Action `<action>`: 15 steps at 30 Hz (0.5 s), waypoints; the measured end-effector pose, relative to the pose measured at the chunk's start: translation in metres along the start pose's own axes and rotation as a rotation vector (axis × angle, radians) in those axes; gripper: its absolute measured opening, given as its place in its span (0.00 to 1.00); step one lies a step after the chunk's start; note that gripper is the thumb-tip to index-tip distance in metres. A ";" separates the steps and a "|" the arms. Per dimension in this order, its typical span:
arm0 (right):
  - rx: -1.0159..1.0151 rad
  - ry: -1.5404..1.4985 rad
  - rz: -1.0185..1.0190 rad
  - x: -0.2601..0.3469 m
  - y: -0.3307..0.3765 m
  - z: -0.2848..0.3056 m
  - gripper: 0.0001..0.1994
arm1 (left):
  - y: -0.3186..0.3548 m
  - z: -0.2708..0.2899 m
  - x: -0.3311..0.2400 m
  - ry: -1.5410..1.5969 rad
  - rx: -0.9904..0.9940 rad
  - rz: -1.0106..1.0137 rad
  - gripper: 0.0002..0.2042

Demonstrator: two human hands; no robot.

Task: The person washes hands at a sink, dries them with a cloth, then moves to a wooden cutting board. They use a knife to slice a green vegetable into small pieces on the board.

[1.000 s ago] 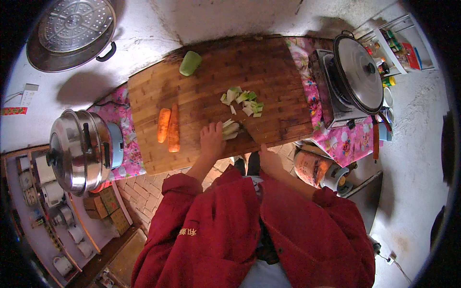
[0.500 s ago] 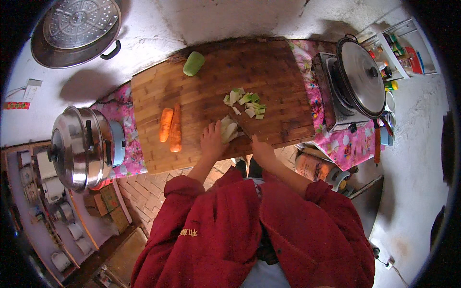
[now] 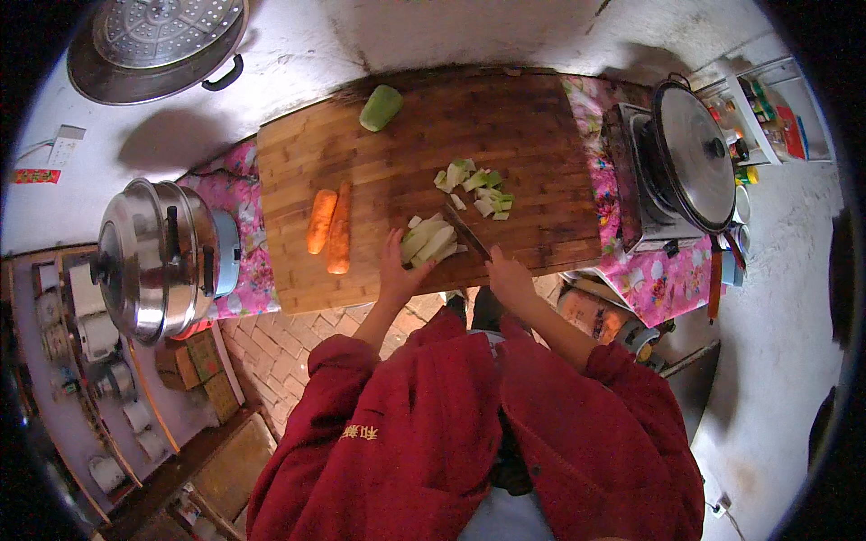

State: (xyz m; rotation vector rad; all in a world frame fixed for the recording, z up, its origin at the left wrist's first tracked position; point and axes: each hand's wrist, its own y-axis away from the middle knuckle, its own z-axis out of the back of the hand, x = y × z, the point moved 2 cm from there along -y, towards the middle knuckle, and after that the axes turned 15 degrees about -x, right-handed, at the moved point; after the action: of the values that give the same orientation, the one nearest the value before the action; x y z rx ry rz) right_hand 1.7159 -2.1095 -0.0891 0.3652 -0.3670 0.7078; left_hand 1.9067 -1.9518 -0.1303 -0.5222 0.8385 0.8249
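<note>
Pale green and white leafy vegetable pieces, probably cabbage [image 3: 428, 242], lie near the front edge of a large wooden cutting board [image 3: 316, 153]. My left hand [image 3: 398, 275] presses round their left and near side, fingers curled against them. My right hand [image 3: 511, 280] is closed on the handle of a kitchen knife [image 3: 467, 234]. Its dark blade slants up and left, just right of the pieces. Farther off is a small heap of chopped green and white bits [image 3: 478, 187]. Two peeled carrots [image 3: 338, 230] lie to the left.
A green vegetable chunk [image 3: 382, 108] lies at the board's far side. To the left stands a metal steamer pot [image 3: 149, 261]. On the right, a lidded wok [image 3: 693, 153] sits on a stove [image 3: 631, 180]. A pink flowered cloth [image 3: 663, 287] shows beyond the board.
The vegetable under my left hand now lies spread in separate pieces. The knife has come into clearer view, its blade to their right. The whole view has shifted slightly.
</note>
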 end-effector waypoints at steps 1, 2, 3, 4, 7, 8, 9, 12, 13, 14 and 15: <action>-0.008 0.003 -0.001 0.000 0.001 -0.001 0.12 | 0.000 -0.001 0.003 0.059 -0.007 0.037 0.43; -0.017 0.005 -0.002 0.000 0.001 -0.003 0.12 | -0.002 -0.001 0.002 0.071 -0.022 0.069 0.42; -0.027 0.007 -0.002 0.000 0.001 -0.004 0.12 | -0.003 -0.003 0.001 0.082 -0.038 0.101 0.41; -0.013 0.009 0.007 0.000 0.001 -0.006 0.12 | -0.004 -0.004 -0.001 0.094 -0.052 0.133 0.41; 0.027 0.009 0.013 0.001 0.001 -0.011 0.13 | 0.003 -0.017 -0.005 0.031 -0.149 -0.022 0.39; 0.041 0.007 -0.006 0.003 0.000 -0.014 0.13 | 0.004 -0.021 -0.012 0.019 -0.151 -0.010 0.38; 0.054 0.004 -0.025 0.003 0.000 -0.016 0.13 | 0.005 -0.023 -0.020 0.007 -0.153 0.002 0.38; 0.027 -0.011 -0.013 0.010 0.002 -0.009 0.14 | 0.002 -0.026 -0.010 0.044 -0.206 0.002 0.35; 0.038 -0.001 -0.017 0.014 0.001 -0.006 0.14 | 0.002 -0.027 -0.002 0.068 -0.232 -0.004 0.34; 0.048 0.010 -0.034 0.013 0.002 -0.005 0.15 | 0.002 -0.027 -0.012 0.012 -0.223 -0.056 0.33; 0.057 0.022 -0.053 0.011 0.002 -0.005 0.15 | 0.000 -0.024 -0.034 -0.041 -0.213 -0.110 0.32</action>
State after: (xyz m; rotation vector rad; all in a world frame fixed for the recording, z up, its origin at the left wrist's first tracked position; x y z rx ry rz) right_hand 1.7229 -2.0999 -0.0886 0.4194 -0.3159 0.6712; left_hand 1.8825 -1.9828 -0.1160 -0.7302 0.6818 0.8255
